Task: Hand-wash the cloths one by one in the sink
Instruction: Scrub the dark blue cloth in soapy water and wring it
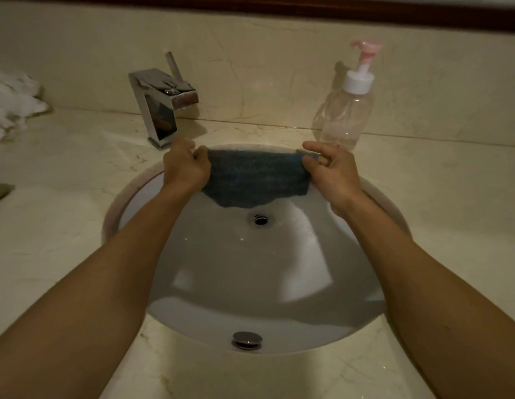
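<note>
Head view. Student: Where is the blue cloth (256,180), and what holds it?

Tutor: Stretched flat above the far side of the sink (279,283). The left hand (185,168) and right hand (332,174) each pinch an upper corner, fingers curled.

Student: How far along is the washing?

Tutor: Seemingly early, or between cloths. No water leaves the faucet (164,102), nobody holds the soap bottle (344,110), and a white heap (11,105), possibly more cloths, lies on the counter at left.

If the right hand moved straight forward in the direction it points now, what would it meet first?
Probably the marble wall behind the sink. The right hand, pinching the blue cloth, points forward and slightly inward, so its line seems to pass left of the pump bottle, though depth is unclear.
</note>
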`<state>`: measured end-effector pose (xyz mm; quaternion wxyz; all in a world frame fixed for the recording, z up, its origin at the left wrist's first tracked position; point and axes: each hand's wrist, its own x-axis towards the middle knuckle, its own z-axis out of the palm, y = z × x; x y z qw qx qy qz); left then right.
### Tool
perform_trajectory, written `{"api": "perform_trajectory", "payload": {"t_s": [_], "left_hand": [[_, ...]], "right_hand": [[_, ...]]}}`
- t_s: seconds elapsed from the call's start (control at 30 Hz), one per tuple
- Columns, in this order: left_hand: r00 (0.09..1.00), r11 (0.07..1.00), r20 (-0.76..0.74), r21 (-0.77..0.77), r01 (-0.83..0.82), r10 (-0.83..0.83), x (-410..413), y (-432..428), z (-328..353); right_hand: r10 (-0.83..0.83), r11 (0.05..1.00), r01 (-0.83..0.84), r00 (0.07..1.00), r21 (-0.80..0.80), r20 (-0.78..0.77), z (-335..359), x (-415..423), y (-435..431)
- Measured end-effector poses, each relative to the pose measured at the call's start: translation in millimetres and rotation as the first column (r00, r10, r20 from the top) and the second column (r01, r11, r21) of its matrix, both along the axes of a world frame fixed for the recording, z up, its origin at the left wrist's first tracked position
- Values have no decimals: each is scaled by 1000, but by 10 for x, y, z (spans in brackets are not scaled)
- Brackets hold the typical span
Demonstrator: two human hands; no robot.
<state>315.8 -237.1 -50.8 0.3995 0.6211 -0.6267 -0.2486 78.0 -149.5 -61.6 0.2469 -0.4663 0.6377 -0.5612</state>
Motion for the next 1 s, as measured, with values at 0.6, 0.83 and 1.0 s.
{"api": "perform_trajectory", "payload": {"t_s": [0.6, 0.83, 1.0], "left_hand": [[931, 931, 207, -149, 334, -301, 125, -17, 18], [936, 941, 144, -66, 333, -321, -44, 73, 42], [900, 904, 90, 19, 427, -427, -336, 248, -29]], "right_hand": [[-102, 994, 111, 962, 19, -255, 74, -148, 76], [6, 997, 8, 985, 80, -174, 26, 22, 40], [-7, 992, 40, 965, 120, -264, -34, 312, 42]]}}
